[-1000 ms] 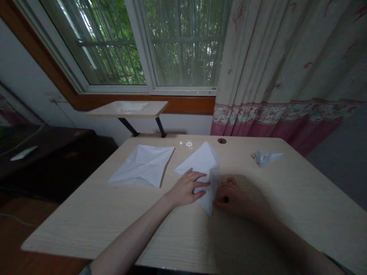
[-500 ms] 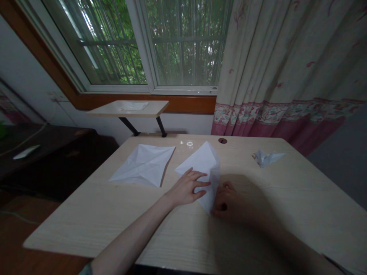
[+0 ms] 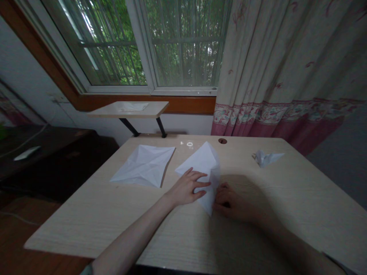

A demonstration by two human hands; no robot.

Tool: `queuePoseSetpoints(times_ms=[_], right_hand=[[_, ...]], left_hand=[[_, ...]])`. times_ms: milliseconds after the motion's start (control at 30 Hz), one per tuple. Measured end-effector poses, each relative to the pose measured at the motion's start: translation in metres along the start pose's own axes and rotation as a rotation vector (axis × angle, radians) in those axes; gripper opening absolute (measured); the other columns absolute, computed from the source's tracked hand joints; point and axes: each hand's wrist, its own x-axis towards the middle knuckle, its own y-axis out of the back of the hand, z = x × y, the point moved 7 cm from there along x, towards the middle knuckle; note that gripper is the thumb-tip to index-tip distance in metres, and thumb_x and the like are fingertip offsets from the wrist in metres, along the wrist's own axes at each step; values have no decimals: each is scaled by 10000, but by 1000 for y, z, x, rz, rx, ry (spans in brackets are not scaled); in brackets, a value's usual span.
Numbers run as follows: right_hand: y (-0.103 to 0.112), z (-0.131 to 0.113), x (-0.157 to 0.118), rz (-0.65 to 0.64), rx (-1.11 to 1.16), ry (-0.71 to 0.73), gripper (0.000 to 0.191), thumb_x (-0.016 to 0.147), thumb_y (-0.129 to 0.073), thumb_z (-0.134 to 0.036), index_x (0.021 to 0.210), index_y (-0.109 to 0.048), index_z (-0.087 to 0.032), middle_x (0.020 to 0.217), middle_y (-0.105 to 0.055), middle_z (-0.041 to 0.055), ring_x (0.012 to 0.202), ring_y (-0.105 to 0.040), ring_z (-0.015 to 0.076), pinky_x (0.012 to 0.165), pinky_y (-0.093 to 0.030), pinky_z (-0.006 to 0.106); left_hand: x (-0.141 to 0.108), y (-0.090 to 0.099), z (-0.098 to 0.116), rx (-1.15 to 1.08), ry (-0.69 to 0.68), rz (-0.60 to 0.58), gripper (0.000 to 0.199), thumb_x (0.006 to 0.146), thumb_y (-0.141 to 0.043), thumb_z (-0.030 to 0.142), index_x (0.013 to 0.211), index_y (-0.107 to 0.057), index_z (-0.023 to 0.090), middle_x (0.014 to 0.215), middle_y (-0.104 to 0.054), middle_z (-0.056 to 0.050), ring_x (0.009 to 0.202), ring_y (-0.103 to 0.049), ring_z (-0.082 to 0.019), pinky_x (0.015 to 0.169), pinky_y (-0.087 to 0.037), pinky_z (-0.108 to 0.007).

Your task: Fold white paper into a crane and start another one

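A folded white paper [image 3: 202,162] lies on the pale wood-grain table [image 3: 86,217], its raised fold running toward the lower right. My left hand [image 3: 187,187] rests on it, fingers spread across the near part. My right hand [image 3: 231,202] sits at the paper's lower right edge, fingers curled against it in shadow. To the left lies a creased, unfolded white sheet [image 3: 145,166], apart from both hands. A small crumpled paper piece [image 3: 265,158] lies further right, beyond my right hand.
A small wooden shelf on black legs [image 3: 129,109] stands behind the table under a window [image 3: 186,46]. A floral curtain [image 3: 275,68] hangs at the right. A dark cabinet [image 3: 43,160] with a white slip stands to the left. The table has a round hole [image 3: 222,141] near its far edge.
My right hand has shifted slightly along the paper's edge, and the view has moved a little. My left hand and the papers stay about where they were.
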Motion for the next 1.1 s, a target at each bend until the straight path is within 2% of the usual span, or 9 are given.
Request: queuePoseSetpoints(times_ms=[100, 233, 367, 467, 533, 700, 833, 967, 1100], right_hand=[[7, 2, 0, 69, 125, 44, 371, 996, -443, -313, 677, -602, -212, 700, -656, -9, 793, -617, 163, 947, -381, 372], [18, 5, -3, 162, -45, 44, 294, 979, -450, -278, 754, -629, -219, 785, -662, 18, 831, -590, 192, 936, -369, 422], [21, 5, -6, 208, -174, 86, 194, 961, -479, -219, 944, -671, -239, 957, -699, 38, 931, -590, 208, 951, -357, 431], [21, 7, -10, 285, -268, 104, 270, 949, -488, -175, 1143, -652, -267, 1161, -688, 57, 1094, -559, 242, 987, -327, 453], [22, 9, -12, 356, -336, 99, 327, 944, -496, -158, 1215, -630, -283, 1225, -674, 61, 1153, -530, 257, 1004, -309, 465], [29, 15, -17, 542, -444, 76, 295, 946, -521, -167, 1186, -646, -282, 1214, -682, 61, 1138, -533, 257, 990, -322, 443], [35, 13, -17, 662, -517, 83, 325, 957, -527, -198, 1264, -610, -271, 1275, -660, 78, 1192, -525, 261, 994, -315, 429], [38, 12, -13, 696, -555, 39, 344, 981, -523, -220, 1318, -567, -277, 1303, -664, 60, 1270, -503, 256, 1047, -240, 446], [39, 16, -10, 683, -490, -6, 266, 992, -521, -225, 1228, -622, -294, 1170, -733, 13, 1246, -540, 237, 1091, -160, 454]], left_hand=[[0, 0, 0, 18, -15, 1, 347, 960, -590, 380, 1305, -624, 354, 1441, -546, -44, 1326, -508, -254, 1191, -220, -575], [0, -1, -2, 54, -19, 11, 375, 935, -615, 317, 1309, -626, 346, 1463, -526, -65, 1363, -477, -252, 1201, -212, -554], [-1, -1, -3, 78, -13, 22, 368, 915, -629, 301, 1281, -652, 332, 1465, -527, -74, 1368, -476, -266, 1200, -224, -548], [-2, 1, 0, 85, -34, 54, 329, 933, -608, 317, 1257, -668, 317, 1453, -543, -67, 1353, -495, -245, 1208, -221, -526], [-2, 2, 4, 87, -58, 77, 317, 945, -593, 317, 1253, -668, 312, 1441, -558, -60, 1340, -510, -223, 1217, -211, -506], [-3, 3, 10, 78, -122, 132, 294, 950, -570, 297, 1222, -681, 300, 1362, -625, -51, 1250, -591, -197, 1211, -236, -488], [-4, 6, 14, 69, -194, 201, 295, 957, -536, 284, 1216, -678, 283, 1281, -678, -54, 1184, -636, -193, 1175, -306, -488], [-4, 9, 20, 47, -247, 248, 296, 951, -516, 253, 1198, -679, 258, 1185, -728, -49, 1121, -672, -180, 1156, -339, -466], [-4, 12, 25, -22, -271, 259, 306, 925, -509, 206, 1176, -681, 241, 1111, -758, -25, 1058, -698, -167, 1155, -342, -442]])
